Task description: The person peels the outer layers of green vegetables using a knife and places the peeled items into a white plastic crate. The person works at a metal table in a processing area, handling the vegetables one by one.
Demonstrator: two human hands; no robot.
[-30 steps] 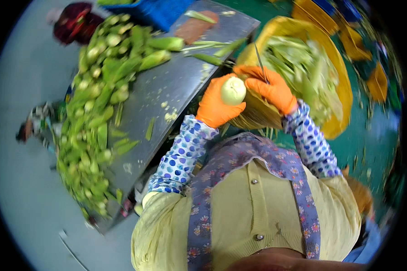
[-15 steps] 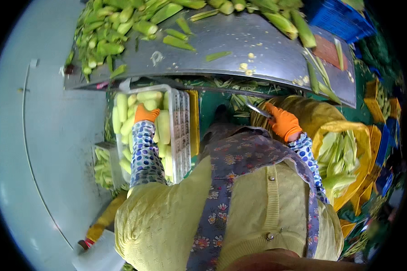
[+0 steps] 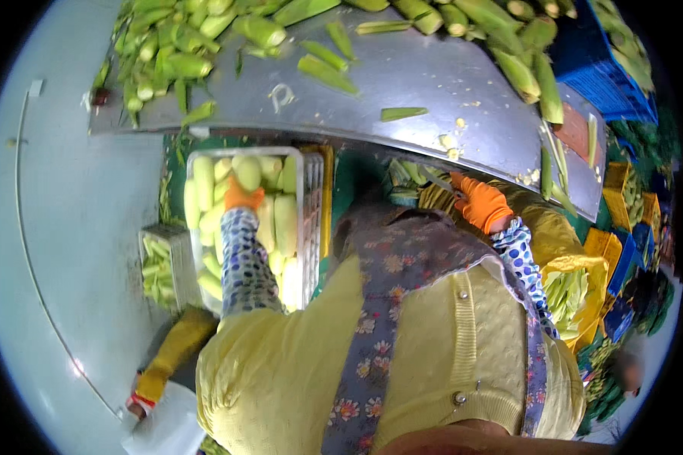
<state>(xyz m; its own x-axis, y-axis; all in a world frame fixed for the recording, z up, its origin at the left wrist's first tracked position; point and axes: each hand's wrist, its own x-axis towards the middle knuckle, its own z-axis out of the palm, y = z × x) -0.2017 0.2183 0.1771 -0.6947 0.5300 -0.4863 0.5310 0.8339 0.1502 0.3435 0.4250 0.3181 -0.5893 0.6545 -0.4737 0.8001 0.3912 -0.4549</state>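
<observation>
In an orange glove, my left hand (image 3: 243, 196) reaches into a white plastic crate (image 3: 309, 220) full of husked ears of corn. Its fingers are closed around one pale ear of corn (image 3: 247, 172), whose rounded end shows beyond the hand. Also gloved in orange, my right hand (image 3: 483, 204) grips a metal-bladed knife (image 3: 435, 180) by its handle, most of which is hidden in the fist. The blade points up and left, near the front edge of the metal table (image 3: 387, 80). Beside the right forearm lies a yellow sack (image 3: 540, 225) with green husks at its mouth.
Unhusked corn (image 3: 178, 49) is piled at the table's far left, with more ears (image 3: 508, 64) at the far right. A blue crate (image 3: 603, 83) stands behind those. Another person's yellow sleeve (image 3: 176, 345) shows lower left, beside a small crate of husks (image 3: 164, 262).
The view has shifted slightly, so the table and sack sit differently. The ear at my left hand shows more of its end. My right hand still holds the knife.
</observation>
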